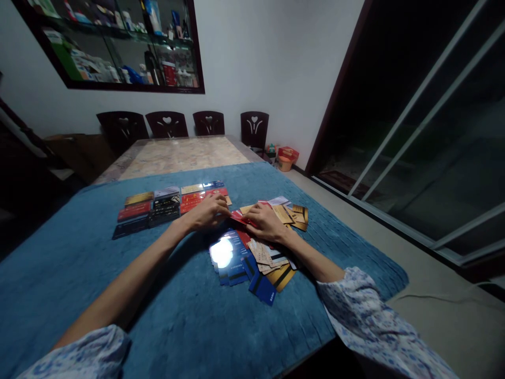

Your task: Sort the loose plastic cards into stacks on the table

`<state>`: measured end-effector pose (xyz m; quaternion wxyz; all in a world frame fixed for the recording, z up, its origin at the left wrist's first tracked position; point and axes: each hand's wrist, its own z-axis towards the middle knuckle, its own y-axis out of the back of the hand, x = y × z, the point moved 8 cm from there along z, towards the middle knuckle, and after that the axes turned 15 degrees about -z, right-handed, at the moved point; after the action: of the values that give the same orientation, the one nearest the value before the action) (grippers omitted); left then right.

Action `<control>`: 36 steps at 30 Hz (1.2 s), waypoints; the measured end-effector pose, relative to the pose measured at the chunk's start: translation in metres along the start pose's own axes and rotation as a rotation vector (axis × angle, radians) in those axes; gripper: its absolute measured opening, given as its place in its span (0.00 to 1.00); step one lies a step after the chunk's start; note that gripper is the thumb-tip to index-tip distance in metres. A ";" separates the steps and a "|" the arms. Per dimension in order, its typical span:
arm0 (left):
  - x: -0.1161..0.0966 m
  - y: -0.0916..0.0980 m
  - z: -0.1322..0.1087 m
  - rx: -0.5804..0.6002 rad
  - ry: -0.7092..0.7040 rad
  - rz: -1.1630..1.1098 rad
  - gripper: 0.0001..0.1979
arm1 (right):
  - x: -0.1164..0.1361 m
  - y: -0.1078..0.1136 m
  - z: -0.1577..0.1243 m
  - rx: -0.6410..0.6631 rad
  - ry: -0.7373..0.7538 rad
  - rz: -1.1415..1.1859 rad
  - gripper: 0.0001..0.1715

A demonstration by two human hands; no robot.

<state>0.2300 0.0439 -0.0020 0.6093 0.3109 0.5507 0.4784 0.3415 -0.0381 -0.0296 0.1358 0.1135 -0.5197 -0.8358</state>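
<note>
Many cards lie on a blue cloth. My right hand point(265, 223) rests on the loose pile, its bent fingers on a red card point(238, 217). My left hand point(209, 211) is just left of it, fingers curled together near that card's left end; whether it grips the card is too small to tell. Blue cards point(236, 258) are fanned in front of the hands, with tan cards point(263, 255) beside them and gold cards point(300, 216) at the pile's right. Further left, overlapping cards form columns: red point(134, 211), black point(165, 208) and red ones point(191, 202) partly behind my left hand.
The blue cloth point(177, 310) covers the near part of a long table, whose bare top point(189, 152) shows beyond. Dark chairs point(254, 129) stand at the far side. A basket point(284, 163) sits on the floor, and a cable point(430, 298) lies at the right.
</note>
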 end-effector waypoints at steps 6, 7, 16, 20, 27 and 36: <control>0.003 0.007 0.001 -0.090 0.000 0.019 0.14 | -0.001 0.005 0.001 -0.048 -0.028 0.010 0.10; 0.004 0.006 0.002 -0.102 0.007 0.014 0.15 | -0.002 0.006 0.001 -0.054 -0.041 0.015 0.10; 0.004 0.008 0.003 -0.292 -0.097 -0.096 0.13 | -0.015 0.006 -0.003 -0.142 -0.112 0.139 0.14; 0.004 0.007 0.003 -0.365 -0.082 -0.134 0.12 | -0.021 0.003 -0.004 -0.140 -0.160 0.192 0.18; 0.010 0.004 -0.001 -0.540 -0.019 -0.199 0.10 | -0.032 0.007 -0.008 -0.205 -0.244 0.268 0.15; 0.018 -0.004 -0.005 -0.683 0.015 -0.391 0.08 | -0.034 0.003 -0.012 -0.214 -0.312 0.476 0.14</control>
<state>0.2246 0.0581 -0.0136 0.7533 -0.0237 0.4131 0.5112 0.3778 -0.0378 -0.0305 0.2574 -0.1558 -0.4554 -0.8379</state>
